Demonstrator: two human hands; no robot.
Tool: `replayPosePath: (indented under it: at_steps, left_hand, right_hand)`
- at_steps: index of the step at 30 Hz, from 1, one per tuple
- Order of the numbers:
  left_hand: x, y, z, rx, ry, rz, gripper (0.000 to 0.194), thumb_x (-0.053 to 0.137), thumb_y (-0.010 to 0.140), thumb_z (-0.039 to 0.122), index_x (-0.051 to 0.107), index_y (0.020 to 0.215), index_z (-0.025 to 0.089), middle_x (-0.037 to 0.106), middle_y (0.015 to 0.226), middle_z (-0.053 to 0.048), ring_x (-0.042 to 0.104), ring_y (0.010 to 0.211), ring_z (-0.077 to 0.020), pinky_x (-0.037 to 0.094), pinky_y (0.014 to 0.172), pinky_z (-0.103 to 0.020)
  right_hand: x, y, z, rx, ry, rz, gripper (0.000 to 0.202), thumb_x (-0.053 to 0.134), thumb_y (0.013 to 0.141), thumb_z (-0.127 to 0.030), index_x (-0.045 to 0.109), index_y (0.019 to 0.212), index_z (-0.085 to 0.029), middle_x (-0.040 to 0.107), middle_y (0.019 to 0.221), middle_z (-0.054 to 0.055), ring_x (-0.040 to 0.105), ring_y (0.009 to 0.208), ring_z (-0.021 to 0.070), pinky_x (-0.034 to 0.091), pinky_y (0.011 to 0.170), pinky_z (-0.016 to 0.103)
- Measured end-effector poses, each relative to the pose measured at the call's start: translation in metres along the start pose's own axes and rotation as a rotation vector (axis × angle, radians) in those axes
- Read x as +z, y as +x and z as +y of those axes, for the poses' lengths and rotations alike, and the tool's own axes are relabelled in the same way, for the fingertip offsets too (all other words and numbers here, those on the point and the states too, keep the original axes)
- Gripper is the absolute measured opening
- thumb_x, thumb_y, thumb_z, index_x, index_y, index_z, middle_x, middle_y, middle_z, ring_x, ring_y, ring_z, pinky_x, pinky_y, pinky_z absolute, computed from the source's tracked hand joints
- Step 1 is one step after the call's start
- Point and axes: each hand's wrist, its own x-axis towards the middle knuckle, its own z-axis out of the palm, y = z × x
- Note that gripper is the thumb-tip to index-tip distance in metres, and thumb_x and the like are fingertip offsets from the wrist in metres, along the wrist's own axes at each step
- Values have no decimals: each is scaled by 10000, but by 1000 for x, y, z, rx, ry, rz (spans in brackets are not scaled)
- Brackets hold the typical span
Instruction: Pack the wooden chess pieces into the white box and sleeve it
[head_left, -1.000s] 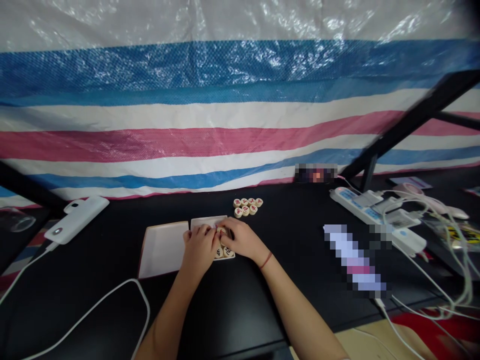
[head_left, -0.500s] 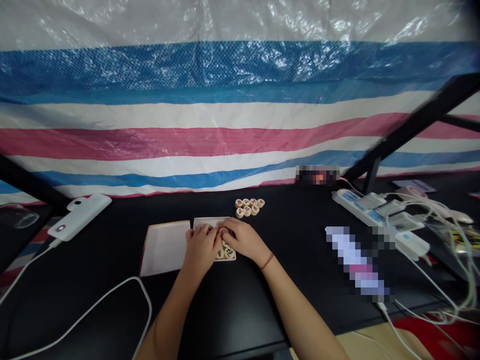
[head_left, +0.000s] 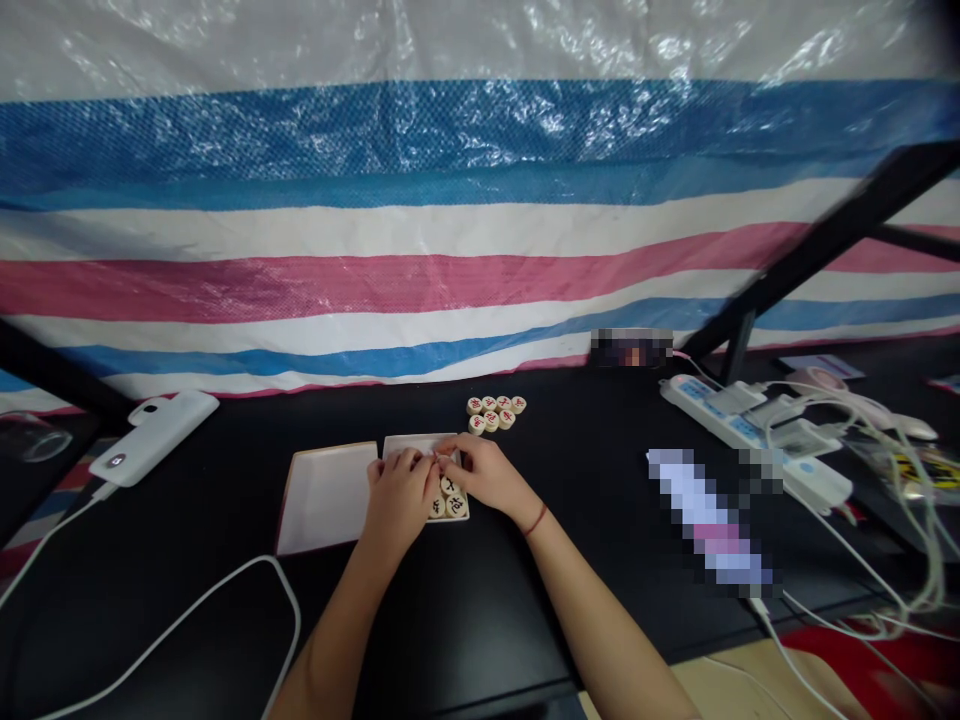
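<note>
Over a shallow white box point(head_left: 401, 441), my left hand point(head_left: 400, 492) bends its fingers down into the middle. My right hand point(head_left: 489, 480) reaches in from the right, its curled fingers meeting the left fingertips. What the fingertips hold is hidden between them. Round cream Chinese chess pieces point(head_left: 456, 505) with black characters lie face up in the box's near right corner, beside the left hand. Several more chess pieces point(head_left: 491, 421), marked in red, stand in two short rows on the table behind the right hand. The box's open lid point(head_left: 330, 497) lies to the left.
A white power bank point(head_left: 155, 437) with a cable rests at the left. On the right are a power strip point(head_left: 720, 418) with plugs and tangled cables, and a blurred-out phone-like object point(head_left: 705, 520). A striped plastic sheet point(head_left: 420, 290) hangs behind the black table point(head_left: 450, 620).
Both hands stay over the box, with only small finger movements. The right fingers have shifted slightly, showing more of one black-marked piece. The whole view has moved a little.
</note>
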Motion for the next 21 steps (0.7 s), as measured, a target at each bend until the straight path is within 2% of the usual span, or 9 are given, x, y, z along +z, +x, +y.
replayPosePath:
  at_steps: [3,7,13,21]
  left_hand:
    - [0,0,0,-2,-6,3,271,423,968,272,689,1010,238,681,1033,-62,588,987,-232,319,866,-418]
    - [-2,0,1,-2,-2,8,265,431,958,255,694,987,236,681,1024,-63,581,995,-224,320,871,-407]
    - [1,0,0,1,11,19,271,430,956,251,698,990,226,680,1022,-65,586,987,-232,328,856,-412]
    - [-2,1,2,0,-2,-4,270,427,965,282,690,1015,238,682,1038,-57,589,990,-233,314,863,-419]
  right_hand:
    - [0,-1,-2,-15,-96,-22,125,550,848,-153,669,878,-179,664,901,39,604,792,141,457,753,259]
    - [-2,-3,-8,-16,-210,-74,154,507,864,-161,656,888,-192,637,913,36,589,763,135,439,721,247]
    - [-4,-3,-5,-61,-22,-72,206,528,816,-116,657,952,-200,662,953,29,613,863,149,460,803,264]
    - [-2,-2,4,-17,113,-66,229,580,756,-106,655,951,-200,660,955,15,599,772,128,483,727,257]
